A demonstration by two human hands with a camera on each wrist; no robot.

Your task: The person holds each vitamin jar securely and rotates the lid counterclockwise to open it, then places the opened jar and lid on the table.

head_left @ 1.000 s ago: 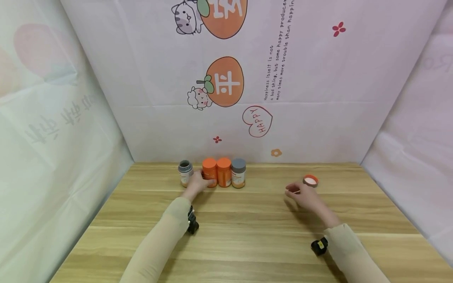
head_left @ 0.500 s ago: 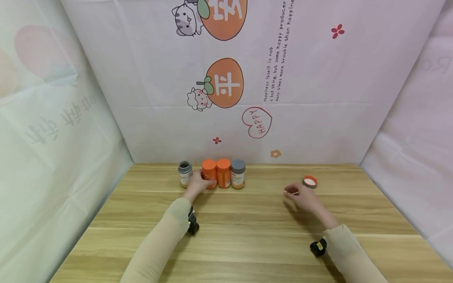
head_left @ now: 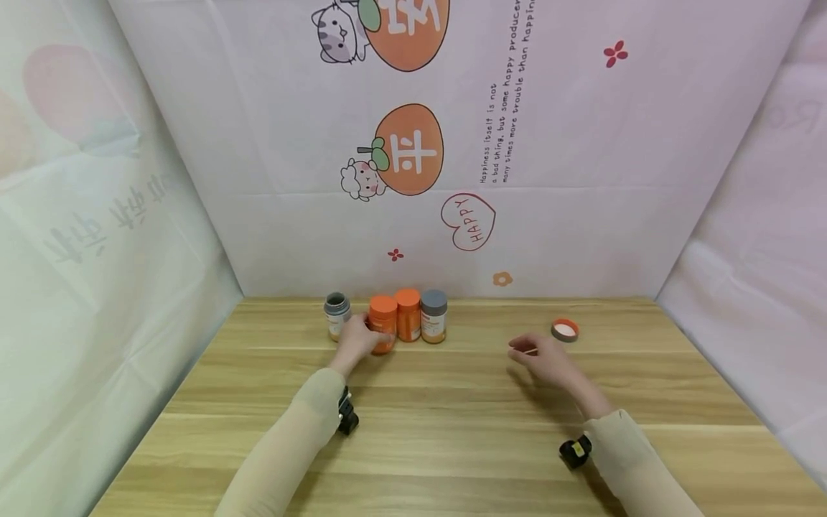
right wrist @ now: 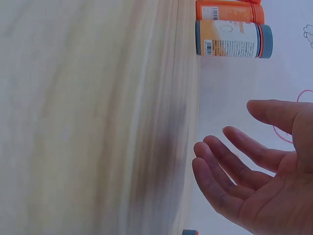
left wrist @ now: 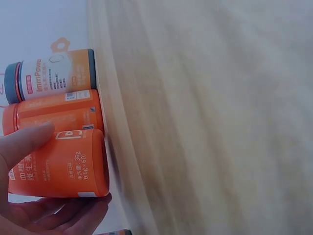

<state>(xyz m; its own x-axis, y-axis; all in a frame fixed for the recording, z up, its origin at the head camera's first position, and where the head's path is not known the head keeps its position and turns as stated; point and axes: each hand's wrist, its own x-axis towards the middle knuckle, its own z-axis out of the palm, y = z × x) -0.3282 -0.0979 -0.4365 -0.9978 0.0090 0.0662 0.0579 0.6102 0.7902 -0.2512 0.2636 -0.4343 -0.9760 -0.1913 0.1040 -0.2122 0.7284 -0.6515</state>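
Centrally, toward the far edge of a wooden table, a person's left hand grips an upright orange jar, thumb and fingers curled round opposite sides. Just left stands an uncapped jar; just right and slightly farther, a second orange jar, then a grey-lidded jar. Farther right, the right hand hovers, fingers loosely curved, thumb apart, near a grey-and-orange lid.
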